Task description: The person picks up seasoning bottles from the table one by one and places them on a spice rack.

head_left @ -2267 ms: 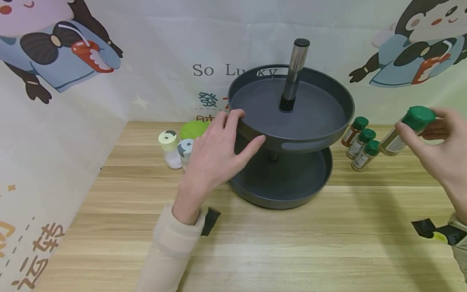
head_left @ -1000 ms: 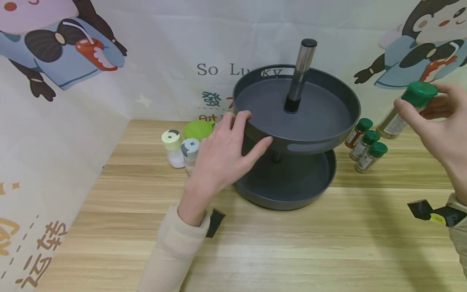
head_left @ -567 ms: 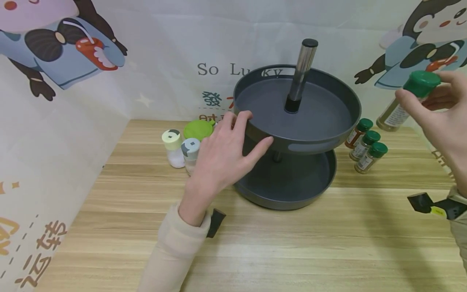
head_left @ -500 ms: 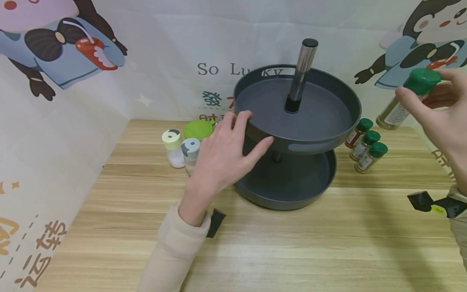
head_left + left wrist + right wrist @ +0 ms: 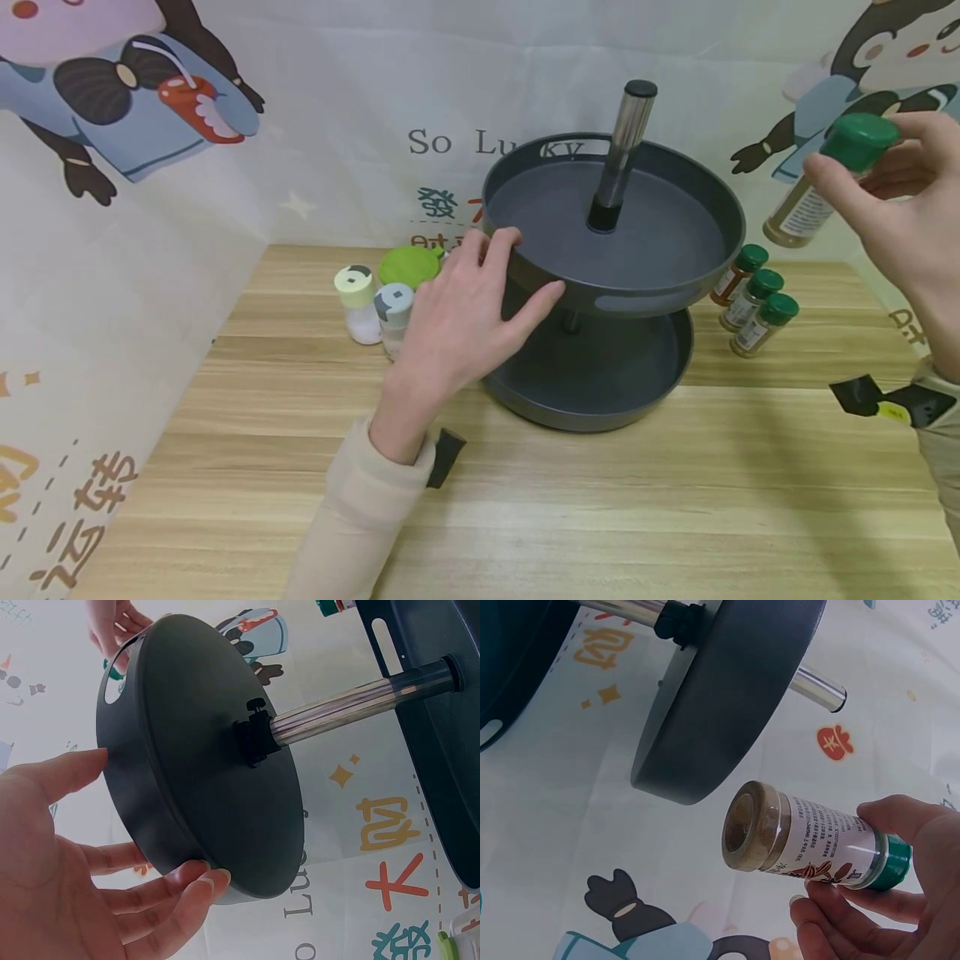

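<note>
A dark grey two-tier round rack (image 5: 585, 408) stands on the wooden table, with a metal post (image 5: 626, 142) rising from its upper tray (image 5: 540, 217). My left hand (image 5: 457, 317) holds the upper tray at its left front, thumb and fingertips against the outer wall and edge (image 5: 150, 772). At the right, my right hand (image 5: 911, 192) pinches a spice jar (image 5: 806, 208) near its green cap, held tilted in the air. Brown powder and a printed label show on the jar (image 5: 817, 840) in the right wrist view; its base points toward the upper tray, apart from it.
Several small green-capped jars stand right of the rack, such as the front one (image 5: 761, 327). To its left are a yellow-topped shaker (image 5: 358, 304), a grey-topped shaker (image 5: 393, 308) and a green lid (image 5: 408, 267). A printed cloth (image 5: 337, 83) hangs behind.
My right hand has lifted the spice jar higher above the small jars, and lately moved it slightly left. My left hand stays on the upper tray.
</note>
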Tool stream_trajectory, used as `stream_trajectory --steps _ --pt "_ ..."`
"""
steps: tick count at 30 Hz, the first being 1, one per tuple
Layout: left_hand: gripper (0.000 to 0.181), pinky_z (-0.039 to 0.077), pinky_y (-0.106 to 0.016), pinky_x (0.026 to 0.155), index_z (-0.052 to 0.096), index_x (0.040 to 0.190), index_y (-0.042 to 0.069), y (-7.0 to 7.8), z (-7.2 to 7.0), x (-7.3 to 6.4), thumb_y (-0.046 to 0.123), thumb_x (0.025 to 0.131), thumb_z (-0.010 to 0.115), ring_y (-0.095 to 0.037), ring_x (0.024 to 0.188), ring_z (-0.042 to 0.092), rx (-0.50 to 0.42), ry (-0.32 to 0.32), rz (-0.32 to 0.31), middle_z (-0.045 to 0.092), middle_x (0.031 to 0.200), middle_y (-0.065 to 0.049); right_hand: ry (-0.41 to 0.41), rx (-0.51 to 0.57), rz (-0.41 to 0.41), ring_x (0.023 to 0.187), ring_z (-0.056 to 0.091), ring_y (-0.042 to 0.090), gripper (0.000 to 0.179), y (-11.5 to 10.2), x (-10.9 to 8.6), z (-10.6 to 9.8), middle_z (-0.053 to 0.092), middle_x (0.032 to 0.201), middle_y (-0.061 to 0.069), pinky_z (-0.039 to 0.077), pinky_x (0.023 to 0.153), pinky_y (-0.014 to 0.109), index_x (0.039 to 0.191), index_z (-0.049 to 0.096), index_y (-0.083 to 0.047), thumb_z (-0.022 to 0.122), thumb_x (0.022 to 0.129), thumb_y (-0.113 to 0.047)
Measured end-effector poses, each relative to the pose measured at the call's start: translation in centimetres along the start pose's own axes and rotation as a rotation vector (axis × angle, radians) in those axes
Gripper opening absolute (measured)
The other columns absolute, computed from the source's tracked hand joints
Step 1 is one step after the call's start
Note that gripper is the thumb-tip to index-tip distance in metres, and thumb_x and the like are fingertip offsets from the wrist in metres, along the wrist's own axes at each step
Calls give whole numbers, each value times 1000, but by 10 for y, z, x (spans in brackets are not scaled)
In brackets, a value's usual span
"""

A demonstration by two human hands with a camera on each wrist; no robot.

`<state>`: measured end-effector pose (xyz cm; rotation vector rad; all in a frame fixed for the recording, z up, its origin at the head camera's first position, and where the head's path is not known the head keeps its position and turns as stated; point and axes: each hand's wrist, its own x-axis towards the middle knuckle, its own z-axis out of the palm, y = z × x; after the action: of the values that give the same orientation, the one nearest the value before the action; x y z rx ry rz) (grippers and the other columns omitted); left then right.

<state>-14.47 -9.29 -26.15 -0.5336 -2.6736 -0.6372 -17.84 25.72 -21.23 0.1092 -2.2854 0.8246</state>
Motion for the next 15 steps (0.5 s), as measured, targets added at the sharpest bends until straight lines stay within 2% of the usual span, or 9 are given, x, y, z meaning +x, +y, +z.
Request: stream_trajectory --steps 5,10,15 --pt "67 52 -43 63 48 141 10 0 0 0 60 96 55 -27 95 58 1 -1 1 55 120 -13 -5 0 9 78 42 -19 44 -4 5 3 42 89 -38 39 90 11 135 58 -5 67 98 -26" --pt "67 53 -43 63 49 140 10 -1 1 0 60 96 55 -27 95 58 1 6 6 56 120 -13 -23 -5 7 79 41 -19 50 -9 10 4 40 89 -37 39 95 12 139 54 0 66 99 -28" --pt "67 53 -43 64 49 140 10 -1 1 0 60 96 55 -27 96 58 -4 3 6 56 120 -12 -23 -2 -10 80 42 -19 50 -12 14 8 41 89 -37 39 94 11 138 55 0 66 99 -29"
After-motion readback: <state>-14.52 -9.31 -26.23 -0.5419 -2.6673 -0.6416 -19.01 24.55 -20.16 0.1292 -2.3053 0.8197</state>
